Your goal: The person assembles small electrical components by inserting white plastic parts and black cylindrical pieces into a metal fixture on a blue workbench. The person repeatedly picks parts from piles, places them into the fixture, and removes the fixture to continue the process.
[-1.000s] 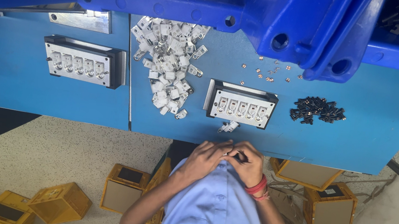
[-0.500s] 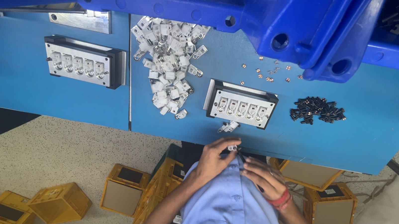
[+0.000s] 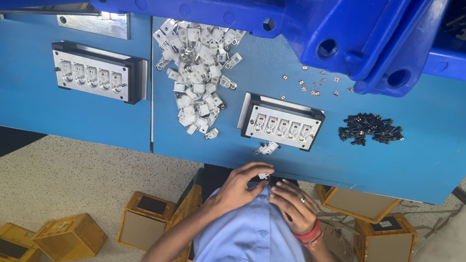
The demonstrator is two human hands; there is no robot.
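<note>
My left hand point(image 3: 241, 187) is curled at the table's front edge and pinches a small white part point(image 3: 263, 176) at its fingertips. Beside it, my right hand point(image 3: 294, 205), with a ring and a red wristband, lies on my blue shirt, its fingers stretched toward the left hand and nothing visibly in them. Just above the hands, a white part point(image 3: 268, 148) lies on the blue table in front of a black-framed metal fixture point(image 3: 281, 122) with a row of sockets.
A heap of white plastic parts point(image 3: 195, 80) lies mid-table, with a second fixture point(image 3: 96, 71) to the left. Small copper pieces point(image 3: 317, 83) and a pile of black parts point(image 3: 370, 129) lie to the right. Blue bins point(image 3: 293, 15) overhang the back. Yellow boxes point(image 3: 69, 238) lie on the floor.
The hands, clasped together at my chest a second ago, came apart. The left hand rose toward the table edge, and the right hand now lies flatter beside it.
</note>
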